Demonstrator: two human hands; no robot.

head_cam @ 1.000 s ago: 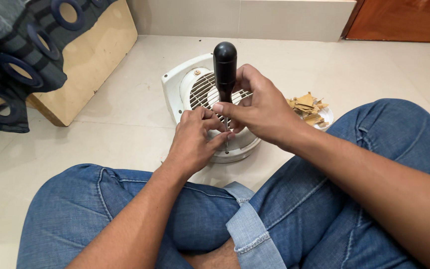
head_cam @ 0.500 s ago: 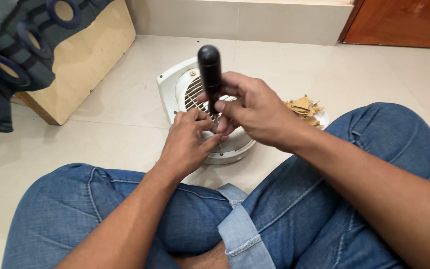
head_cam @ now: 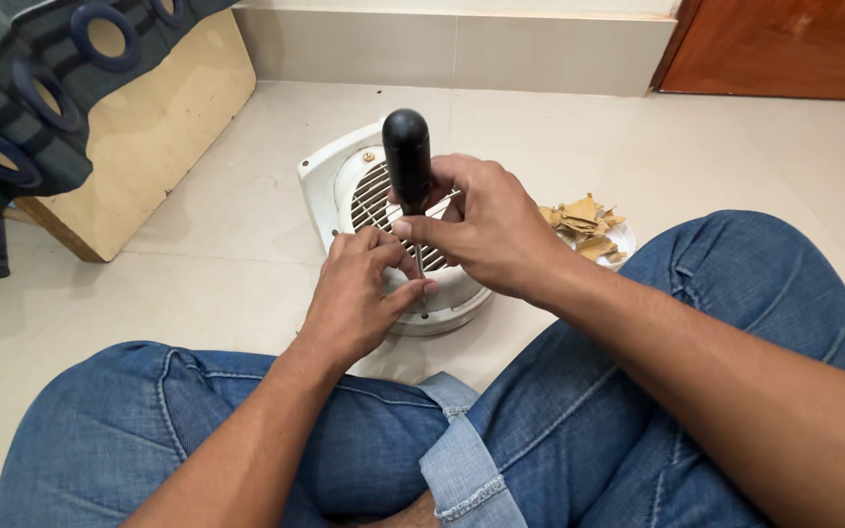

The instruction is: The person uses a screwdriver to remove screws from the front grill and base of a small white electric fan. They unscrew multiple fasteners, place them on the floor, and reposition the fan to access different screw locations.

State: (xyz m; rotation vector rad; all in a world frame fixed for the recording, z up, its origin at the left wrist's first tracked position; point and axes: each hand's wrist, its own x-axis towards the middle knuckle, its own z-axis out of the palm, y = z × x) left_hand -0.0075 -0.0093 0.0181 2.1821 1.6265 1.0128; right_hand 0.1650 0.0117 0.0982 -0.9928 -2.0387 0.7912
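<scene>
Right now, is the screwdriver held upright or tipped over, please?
Upright: the screwdriver has its black handle pointing up from the right hand, its shaft running down toward the white fan.

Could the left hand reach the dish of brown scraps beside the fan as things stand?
Probably not directly: the left hand rests on the white fan, and the right hand holding the screwdriver lies between it and the dish.

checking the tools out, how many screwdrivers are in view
1. The black-handled screwdriver stands upright over the white fan housing, held by the right hand. Others may be hidden behind the hands.
</scene>
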